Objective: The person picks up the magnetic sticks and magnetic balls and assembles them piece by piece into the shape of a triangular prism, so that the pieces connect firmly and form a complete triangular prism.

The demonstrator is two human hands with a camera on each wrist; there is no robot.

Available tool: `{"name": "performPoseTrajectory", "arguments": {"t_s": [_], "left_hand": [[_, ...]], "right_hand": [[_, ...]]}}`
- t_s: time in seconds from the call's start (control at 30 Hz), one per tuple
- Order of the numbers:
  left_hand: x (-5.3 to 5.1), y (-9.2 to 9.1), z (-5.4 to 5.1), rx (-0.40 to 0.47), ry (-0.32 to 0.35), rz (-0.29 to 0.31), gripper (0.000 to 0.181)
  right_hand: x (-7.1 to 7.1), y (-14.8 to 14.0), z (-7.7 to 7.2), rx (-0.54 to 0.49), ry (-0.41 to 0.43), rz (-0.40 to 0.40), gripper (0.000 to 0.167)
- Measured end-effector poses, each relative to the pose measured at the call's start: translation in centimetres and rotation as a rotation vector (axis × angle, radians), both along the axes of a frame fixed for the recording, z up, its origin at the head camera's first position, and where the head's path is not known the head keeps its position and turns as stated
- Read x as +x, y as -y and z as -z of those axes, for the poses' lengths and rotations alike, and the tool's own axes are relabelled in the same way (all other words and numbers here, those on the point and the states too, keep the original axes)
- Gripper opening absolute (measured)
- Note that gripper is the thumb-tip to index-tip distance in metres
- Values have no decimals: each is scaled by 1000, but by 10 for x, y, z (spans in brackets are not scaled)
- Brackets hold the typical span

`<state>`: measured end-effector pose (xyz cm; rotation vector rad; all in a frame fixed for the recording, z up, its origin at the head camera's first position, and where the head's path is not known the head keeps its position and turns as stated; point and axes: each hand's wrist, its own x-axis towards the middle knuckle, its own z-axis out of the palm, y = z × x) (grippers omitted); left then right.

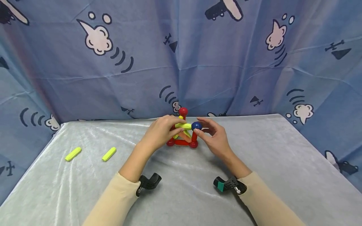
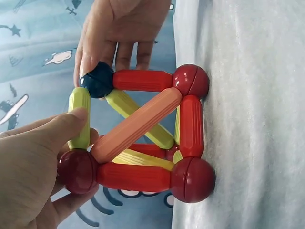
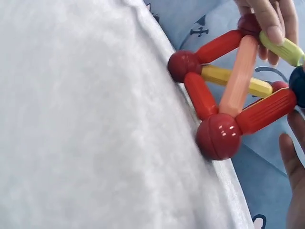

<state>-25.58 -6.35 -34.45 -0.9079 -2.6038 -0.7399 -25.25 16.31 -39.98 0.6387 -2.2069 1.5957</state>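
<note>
A frame of sticks and balls stands on the table: red balls point(image 1: 193, 144), red rods point(image 2: 138, 177), an orange diagonal rod point(image 2: 138, 125) and yellow rods inside point(image 3: 217, 75). Along its top front edge lies a yellow-green rod point(image 1: 185, 126), which my left hand point(image 1: 159, 133) pinches near the left corner ball point(image 2: 77, 171). At that rod's right end is a dark blue ball point(image 1: 196, 126), above a red upright. My right hand point(image 1: 216, 138) holds this ball between thumb and fingers. In the left wrist view the rod meets the blue ball.
Two loose yellow-green rods point(image 1: 73, 154) point(image 1: 109, 154) lie on the left of the pale cloth-covered table point(image 1: 181, 194). A blue patterned curtain point(image 1: 141, 62) hangs close behind the frame. One red ball point(image 1: 183, 111) rises at the frame's back.
</note>
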Motion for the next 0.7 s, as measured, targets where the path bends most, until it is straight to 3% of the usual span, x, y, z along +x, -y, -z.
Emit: {"name": "performPoseTrajectory", "arguments": {"t_s": [0.13,0.3,0.37,0.57,0.7], "left_hand": [[0,-2,1,-26,-29,-16,28],[-1,-3,4,-35,-45,-13,29],[-2,-2,5,-13,-5,-18,30],[-5,8,1,132,235,-48,33],[-3,6,-2,166,274,-6,25]], "right_hand": [[1,2,-2,-7,-11,-4,36],[2,2,-4,1,2,1,36],[1,1,-4,17,8,-3,38],[-2,-4,-10,95,43,24,44],[-2,-5,-16,109,84,129,48]]}}
